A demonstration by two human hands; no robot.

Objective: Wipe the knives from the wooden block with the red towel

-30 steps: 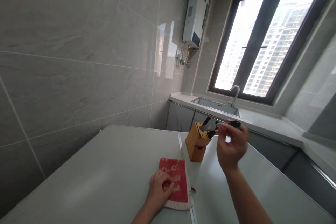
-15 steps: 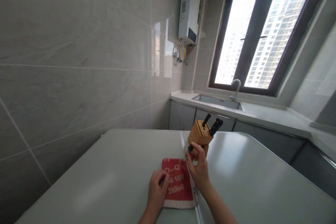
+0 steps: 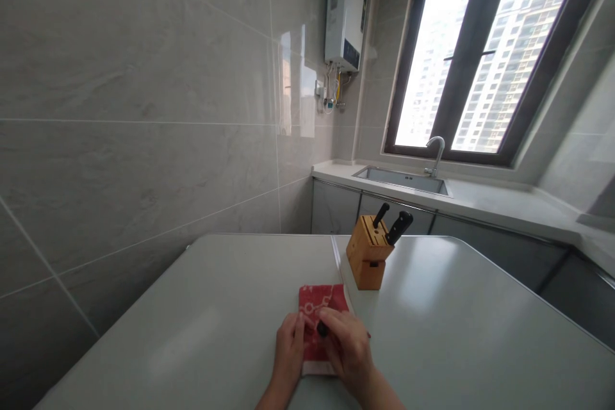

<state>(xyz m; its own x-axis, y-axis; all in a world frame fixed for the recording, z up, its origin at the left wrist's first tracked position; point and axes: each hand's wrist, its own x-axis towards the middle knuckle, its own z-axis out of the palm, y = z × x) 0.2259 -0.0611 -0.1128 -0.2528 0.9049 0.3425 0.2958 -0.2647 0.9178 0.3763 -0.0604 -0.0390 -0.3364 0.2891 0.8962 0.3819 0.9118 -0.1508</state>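
Observation:
A small folded red towel (image 3: 319,298) with white lettering, a molecule-like pattern and a pale hem lies flat on the table. My left hand (image 3: 289,341) rests at its left edge, fingers curled together over the cloth. Above the towel's right half, my right hand (image 3: 350,343) is closed around a small thing with a black handle (image 3: 321,329). Only the rounded black end shows; my fingers hide the rest, and I cannot tell its kind. Beyond the towel stands a wooden knife block (image 3: 369,256) with two black-handled knives (image 3: 398,228) in its top.
The pale table (image 3: 202,307) has a seam (image 3: 335,250) running away from me. A tiled wall (image 3: 144,173) borders it on the left. Behind it are a counter (image 3: 500,198) with a sink (image 3: 406,180) and tap (image 3: 436,155), a water heater (image 3: 346,9) and a window.
My right hand has moved from in front of the knife block down and left over the towel, carrying the black-handled thing. My left hand stays at the towel's left edge, thumb now nearer its fingers.

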